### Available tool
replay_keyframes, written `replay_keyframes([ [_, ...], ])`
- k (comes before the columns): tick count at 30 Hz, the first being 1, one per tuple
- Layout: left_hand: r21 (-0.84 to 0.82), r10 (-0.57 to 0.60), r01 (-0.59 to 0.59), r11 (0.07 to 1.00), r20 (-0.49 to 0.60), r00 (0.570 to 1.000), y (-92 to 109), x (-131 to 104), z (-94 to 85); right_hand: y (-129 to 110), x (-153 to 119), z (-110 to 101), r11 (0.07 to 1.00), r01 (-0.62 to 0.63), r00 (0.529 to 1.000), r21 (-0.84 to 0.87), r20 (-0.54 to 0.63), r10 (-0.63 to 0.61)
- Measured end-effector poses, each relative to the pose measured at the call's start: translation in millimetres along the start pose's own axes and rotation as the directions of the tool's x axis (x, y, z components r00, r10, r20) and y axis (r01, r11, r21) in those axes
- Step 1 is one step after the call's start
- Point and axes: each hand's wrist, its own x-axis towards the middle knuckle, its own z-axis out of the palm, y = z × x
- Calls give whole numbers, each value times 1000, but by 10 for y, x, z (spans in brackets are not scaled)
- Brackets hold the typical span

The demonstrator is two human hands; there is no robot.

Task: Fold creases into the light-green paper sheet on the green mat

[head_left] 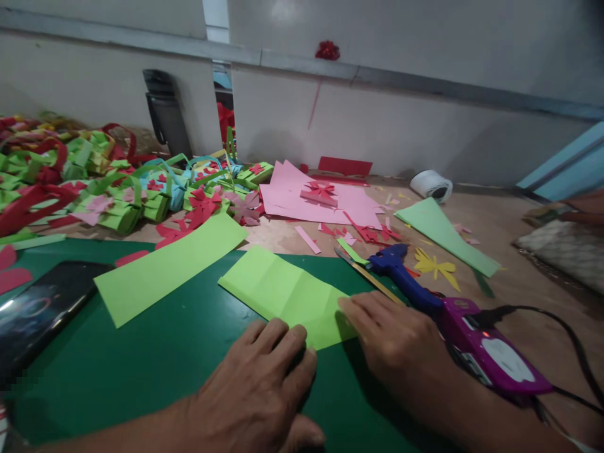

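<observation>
A creased light green paper piece [283, 283] lies in front of me on the dark green mat [155, 371], its folds running across it. My right hand [396, 336] has its fingers closed on the paper's right end. Over the near edge, my left hand [264, 384] rests with fingers bent and touching the edge, the thumb apart. A second green paper strip [174, 267] lies flat to the upper left. Just beyond my right hand are a wooden-handled craft knife or brush-like tool [372, 280] and a blue hot glue gun [406, 274].
Left stands a pile of small green paper baskets [123, 207], with a dark bottle [170, 113] behind. Pink sheets [287, 198] and red scraps lie at the back. A purple extension socket [495, 352] with black cables sits right, a phone [47, 314] left, a white roll [431, 185] far right.
</observation>
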Motion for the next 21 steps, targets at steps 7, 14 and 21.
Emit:
replay_keyframes([
  [7, 27, 65, -62, 998, -105, 992, -15, -14, 63, -283, -226, -15, 976, -3, 988, 218, 148, -30],
  [14, 27, 35, -34, 999, -22, 999, 16, 8, -31, -119, -167, -5, 997, -46, 976, 68, 215, 30],
  [21, 120, 150, -133, 984, -149, 977, -87, -10, 124, 11, -155, 49, 999, -50, 989, -5, 141, 50],
])
